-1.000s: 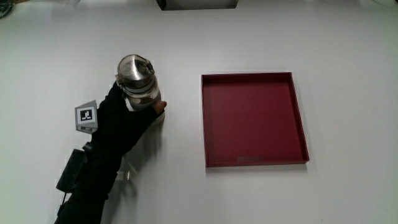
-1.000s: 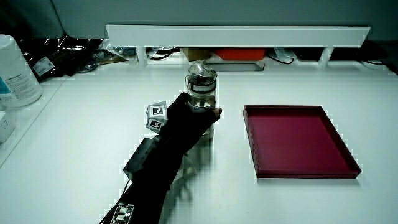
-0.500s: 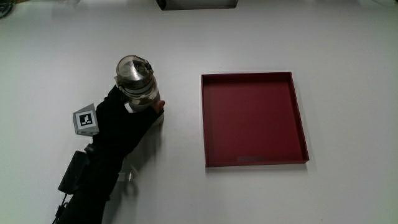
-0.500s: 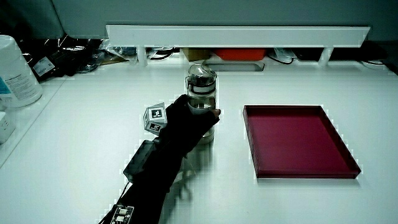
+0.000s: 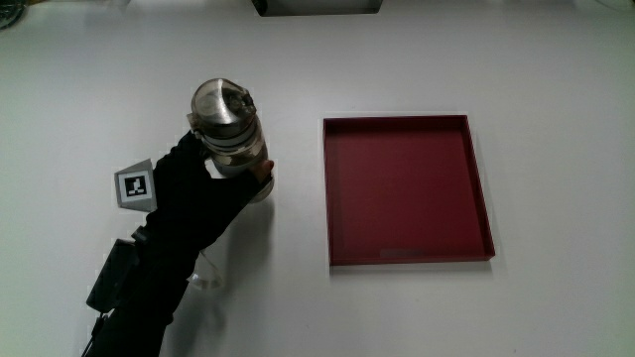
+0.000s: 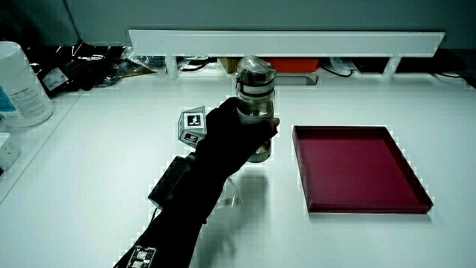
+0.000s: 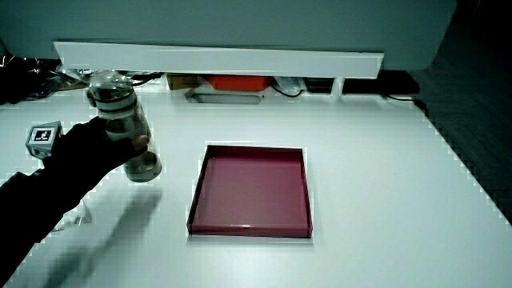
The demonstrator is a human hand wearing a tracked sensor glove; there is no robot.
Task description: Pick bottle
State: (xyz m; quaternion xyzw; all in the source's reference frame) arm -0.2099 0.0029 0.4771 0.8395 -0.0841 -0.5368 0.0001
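Note:
A clear bottle [image 5: 227,129] with a silvery cap is held upright in the hand [image 5: 203,183], whose black-gloved fingers wrap around its body. In both side views the bottle [image 6: 256,104] [image 7: 124,128] hangs a little above the white table, beside the dark red tray [image 5: 405,188]. The patterned cube [image 5: 134,186] sits on the back of the hand [image 6: 234,134]. The forearm runs from the hand toward the person's edge of the table.
The shallow red tray [image 6: 357,167] [image 7: 252,190] lies flat with nothing in it. A low white partition [image 6: 286,41] with cables and clutter under it stands at the table's edge farthest from the person. A white container [image 6: 18,82] stands near that clutter.
The hand has lifted the bottle off the table and carried it slightly toward the tray. The grip has stayed the same.

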